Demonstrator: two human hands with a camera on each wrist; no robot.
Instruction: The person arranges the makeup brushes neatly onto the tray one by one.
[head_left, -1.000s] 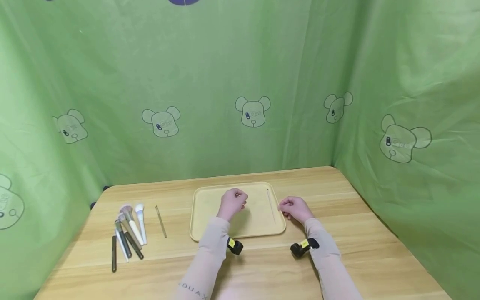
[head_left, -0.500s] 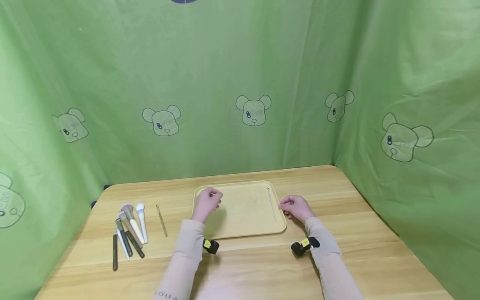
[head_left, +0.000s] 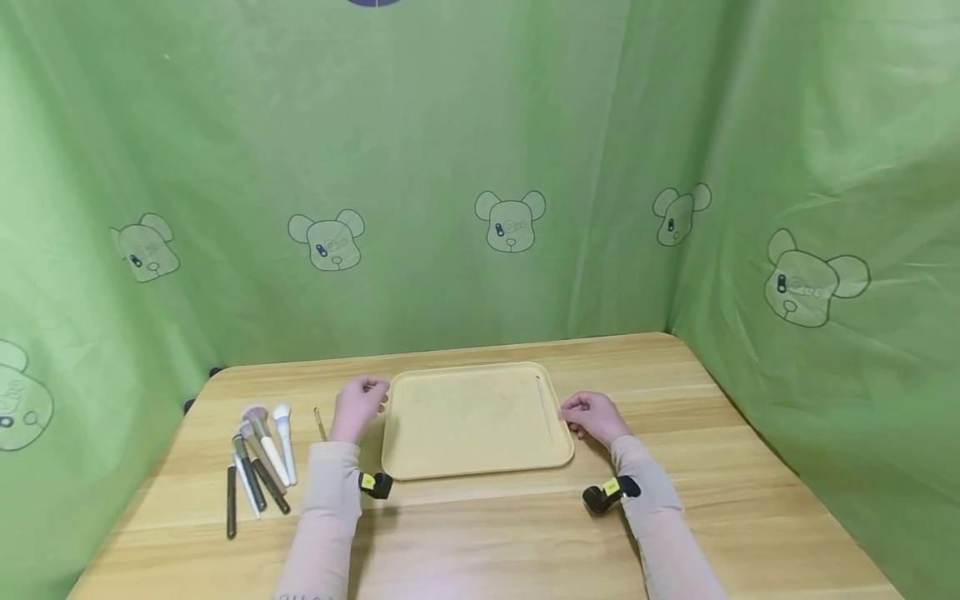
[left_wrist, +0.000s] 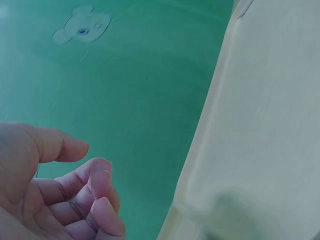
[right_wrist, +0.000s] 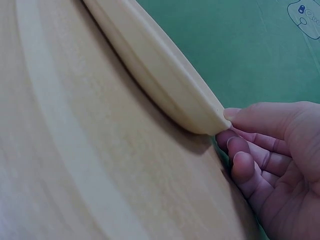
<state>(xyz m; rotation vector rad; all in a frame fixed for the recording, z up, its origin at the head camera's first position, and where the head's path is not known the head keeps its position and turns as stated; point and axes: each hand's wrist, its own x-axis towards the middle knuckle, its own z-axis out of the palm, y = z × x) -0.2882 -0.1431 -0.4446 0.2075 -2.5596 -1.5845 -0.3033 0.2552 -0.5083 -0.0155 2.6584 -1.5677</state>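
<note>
A shallow yellow tray (head_left: pixel 472 425) lies on the table, with one thin stick-like brush (head_left: pixel 545 410) near its right side. My right hand (head_left: pixel 596 417) pinches the tray's right rim between thumb and fingers, as the right wrist view shows. My left hand (head_left: pixel 360 407) hovers just left of the tray, covering the lower part of a thin brown brush (head_left: pixel 320 422). In the left wrist view its fingers (left_wrist: pixel 102 185) are loosely curled and nothing sits between them and the thumb.
At the left of the wooden table (head_left: pixel 487 542) lies a loose bunch of several makeup brushes (head_left: pixel 267 450), some dark-handled, some pale. A green curtain (head_left: pixel 450 167) printed with bear heads surrounds the back and sides.
My left hand has moved left, from above the tray to beyond its left edge, near the thin brown brush. The right hand has stayed at the tray's right rim.
</note>
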